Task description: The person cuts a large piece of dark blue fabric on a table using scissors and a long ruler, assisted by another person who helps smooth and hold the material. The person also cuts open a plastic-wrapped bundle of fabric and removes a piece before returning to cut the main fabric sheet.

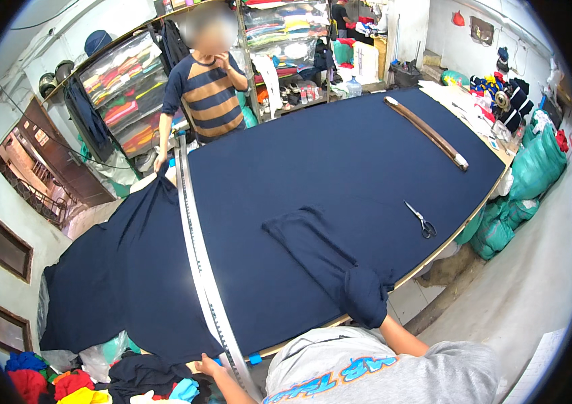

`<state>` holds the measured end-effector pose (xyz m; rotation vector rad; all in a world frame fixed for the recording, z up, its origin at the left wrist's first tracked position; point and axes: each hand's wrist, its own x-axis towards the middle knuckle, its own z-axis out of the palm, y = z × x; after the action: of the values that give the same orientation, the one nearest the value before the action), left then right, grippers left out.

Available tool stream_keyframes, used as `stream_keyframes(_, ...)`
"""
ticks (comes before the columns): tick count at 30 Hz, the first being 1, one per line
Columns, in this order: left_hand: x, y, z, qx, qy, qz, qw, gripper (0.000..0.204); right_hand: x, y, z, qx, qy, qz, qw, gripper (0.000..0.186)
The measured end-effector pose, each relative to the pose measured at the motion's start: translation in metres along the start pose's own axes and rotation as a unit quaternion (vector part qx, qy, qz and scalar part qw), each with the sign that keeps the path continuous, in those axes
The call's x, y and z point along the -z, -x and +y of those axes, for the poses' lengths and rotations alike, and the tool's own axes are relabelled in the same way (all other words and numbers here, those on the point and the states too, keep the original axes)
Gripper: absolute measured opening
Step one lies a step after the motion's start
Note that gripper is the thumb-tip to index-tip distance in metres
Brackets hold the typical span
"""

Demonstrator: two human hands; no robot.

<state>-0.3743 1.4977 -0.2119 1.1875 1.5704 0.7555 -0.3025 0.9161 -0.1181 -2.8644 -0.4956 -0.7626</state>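
Note:
A large sheet of dark navy fabric (pixel 252 161) covers the table and hangs past its left end. My left hand (pixel 209 365) is closed at the fabric's near edge, just left of a long white metal ruler bar (pixel 195 252) that crosses the table. My right forearm (pixel 404 338) reaches to the near edge, where a bunched fold of fabric (pixel 364 296) covers the hand, so its fingers are hidden. A loose flap (pixel 306 236) lies rumpled beyond it. Across the table, a person in a striped shirt (pixel 208 97) pinches the fabric up into a peak with one hand (pixel 160 162).
Scissors (pixel 424 223) lie on the fabric at right, with a long brown roll (pixel 427 133) farther back. Green sacks (pixel 494 232) stand by the right edge. Colourful cloth scraps (pixel 84 384) are heaped at the lower left. Shelves of folded fabric (pixel 286 34) line the back.

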Motion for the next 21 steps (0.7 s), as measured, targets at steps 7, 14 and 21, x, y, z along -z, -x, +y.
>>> stream_keyframes(7, -0.014, -0.019, 0.015, -0.039, 0.019, -0.275, 0.96, 0.052, 0.022, 0.046, 0.013, -0.184, -0.08, -0.184, 0.962, 0.049)
stream_keyframes(14, -0.073, 0.096, 0.101, -0.137, 0.105, -0.434, 0.884, 0.039, 0.062, 0.052, 0.065, -0.312, -0.129, -0.299, 0.893, 0.049)
stream_keyframes(21, -0.08, 0.245, 0.104, -0.146, -0.061, -0.674, 0.722, 0.036, 0.047, -0.071, 0.017, -0.252, -0.336, -0.255, 0.871, 0.049)
